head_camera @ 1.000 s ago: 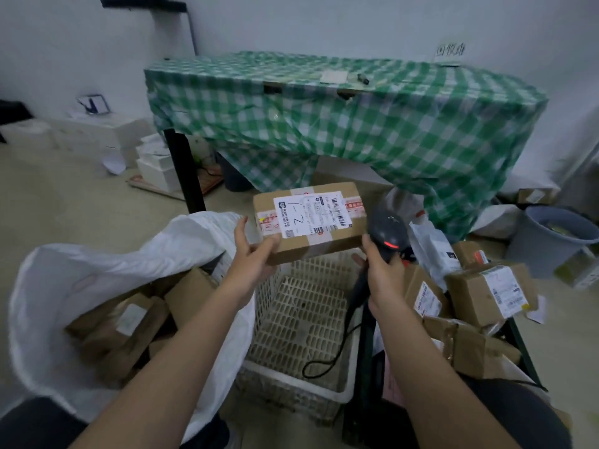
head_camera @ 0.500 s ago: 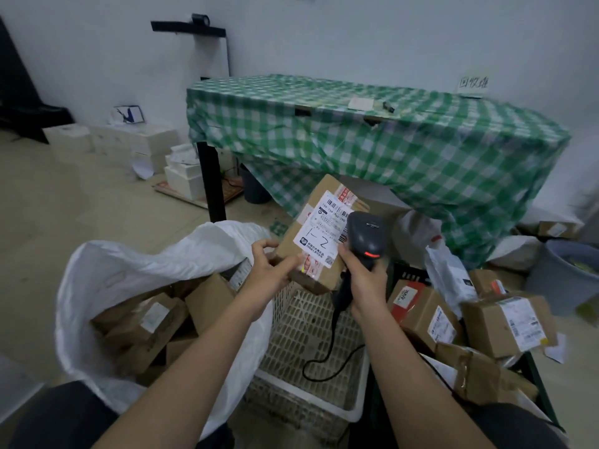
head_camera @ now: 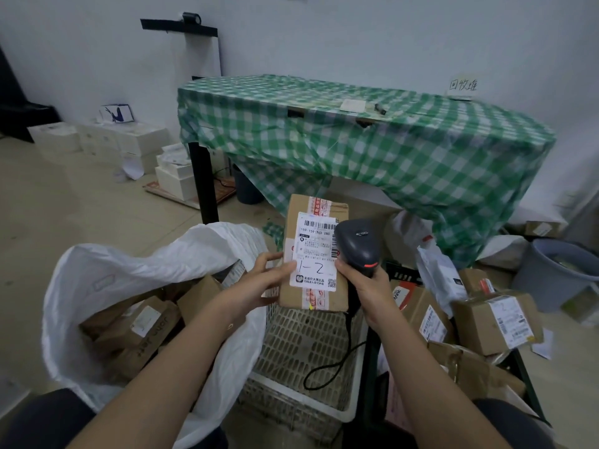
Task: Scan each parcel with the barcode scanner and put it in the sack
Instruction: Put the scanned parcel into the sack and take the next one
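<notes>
The left hand [head_camera: 259, 283] pinches the brown cardboard parcel [head_camera: 314, 254] upright, label facing the black handheld barcode scanner [head_camera: 358, 247] clasped in the right hand [head_camera: 366, 283], presumably for scanning.

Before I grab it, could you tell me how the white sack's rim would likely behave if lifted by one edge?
The white sack looks floppy: its rim sags in folds. Probably heavy, since several cardboard boxes lie inside. It may spill if tipped, as its mouth gapes.
</notes>
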Tool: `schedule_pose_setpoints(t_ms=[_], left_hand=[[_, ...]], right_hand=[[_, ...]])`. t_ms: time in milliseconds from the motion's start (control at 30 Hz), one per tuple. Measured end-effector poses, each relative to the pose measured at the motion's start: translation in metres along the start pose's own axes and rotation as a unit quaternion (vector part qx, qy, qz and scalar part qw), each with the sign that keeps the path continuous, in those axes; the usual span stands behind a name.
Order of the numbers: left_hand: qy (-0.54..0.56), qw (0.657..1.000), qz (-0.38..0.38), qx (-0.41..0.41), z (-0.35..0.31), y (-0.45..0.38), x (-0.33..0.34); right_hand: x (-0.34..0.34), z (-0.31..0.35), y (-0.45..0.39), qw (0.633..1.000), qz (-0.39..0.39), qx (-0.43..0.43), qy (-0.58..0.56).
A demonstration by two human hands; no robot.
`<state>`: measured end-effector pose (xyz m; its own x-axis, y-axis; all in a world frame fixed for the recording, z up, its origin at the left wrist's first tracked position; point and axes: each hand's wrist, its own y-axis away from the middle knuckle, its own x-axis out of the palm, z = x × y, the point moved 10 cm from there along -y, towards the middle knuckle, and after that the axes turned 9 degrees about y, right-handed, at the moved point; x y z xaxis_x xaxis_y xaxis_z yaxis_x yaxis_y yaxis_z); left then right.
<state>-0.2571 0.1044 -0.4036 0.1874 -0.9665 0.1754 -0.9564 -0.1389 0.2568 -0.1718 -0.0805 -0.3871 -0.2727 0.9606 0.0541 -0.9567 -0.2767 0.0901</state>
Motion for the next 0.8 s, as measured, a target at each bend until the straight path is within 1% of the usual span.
schedule_pose_setpoints(t_ms=[133, 200, 267, 333, 433, 533, 600, 800], left_hand=[[-0.011, 0.996, -0.085, 0.025, -0.013, -0.007, -0.014], [0.001, 0.996, -0.089, 0.011, -0.014, -0.011, -0.015], [-0.01, 0.996, -0.083, 0.009, -0.018, -0.014, -0.015], [-0.028, 0.995, -0.098, 0.014, -0.021, -0.014, -0.016], [-0.005, 0.992, -0.124, 0.036, -0.026, -0.015, -0.022], [0.0, 0.987, -0.15, 0.063, -0.034, -0.017, -0.033], [0.01, 0.985, -0.16, 0.062, -0.035, -0.018, -0.036], [0.007, 0.983, -0.172, 0.062, -0.036, -0.022, -0.041]], right_hand=[[0.003, 0.0, 0.003, 0.998, 0.037, -0.017, 0.039], [0.005, 0.003, 0.002, 0.998, 0.044, -0.019, 0.046], [0.005, 0.009, 0.001, 0.997, 0.031, -0.023, 0.065], [0.003, 0.014, 0.002, 0.993, 0.012, -0.032, 0.112], [0.004, 0.023, 0.005, 0.983, -0.002, -0.057, 0.176], [0.011, 0.032, 0.011, 0.97, 0.007, -0.085, 0.226], [0.017, 0.033, 0.013, 0.961, 0.014, -0.095, 0.258], [0.03, 0.032, 0.012, 0.948, 0.028, -0.102, 0.3]])
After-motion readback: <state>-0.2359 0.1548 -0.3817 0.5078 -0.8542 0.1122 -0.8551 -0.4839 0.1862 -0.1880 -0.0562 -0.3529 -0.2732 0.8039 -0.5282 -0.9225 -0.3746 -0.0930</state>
